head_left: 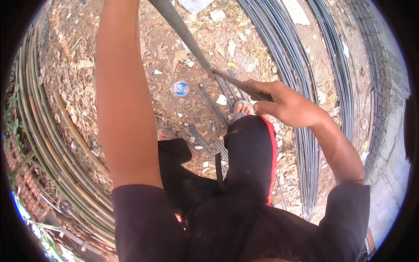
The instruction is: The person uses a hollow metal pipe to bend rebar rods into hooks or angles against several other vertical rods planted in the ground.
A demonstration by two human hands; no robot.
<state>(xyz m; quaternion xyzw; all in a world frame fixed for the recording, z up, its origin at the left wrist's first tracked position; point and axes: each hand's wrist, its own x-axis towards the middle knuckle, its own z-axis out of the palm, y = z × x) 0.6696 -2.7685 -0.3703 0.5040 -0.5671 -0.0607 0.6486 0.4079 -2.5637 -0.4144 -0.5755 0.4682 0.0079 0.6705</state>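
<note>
Two arms in view, only one hand visible. Right hand [279,102] sits mid-frame, right of centre, fingers curled tight around the lower end of a long grey metal bar [183,30], thumb pressed along the side. Bar runs diagonally from that grip up and left to the top edge of the picture, thicker toward the top. Left arm [124,96] goes straight up out of frame on the left side; its hand is cut off by the top edge, so I cannot tell what those fingers are doing.

Below the right hand: several short ribbed steel rods [214,107] lie on the dirt, roughly parallel, running down under the person's black-trousered knee [248,153], which has a red stripe. One sandalled foot [242,107] rests on the rods just beside the grip; the other foot [168,134] is left of them.

Ground is dry earth with dead leaves and scraps. A small clear plastic cup with blue lid [180,88] lies left of the rods. Long bundled steel bars [297,65] curve down the right side, bamboo poles [48,131] down the left.
</note>
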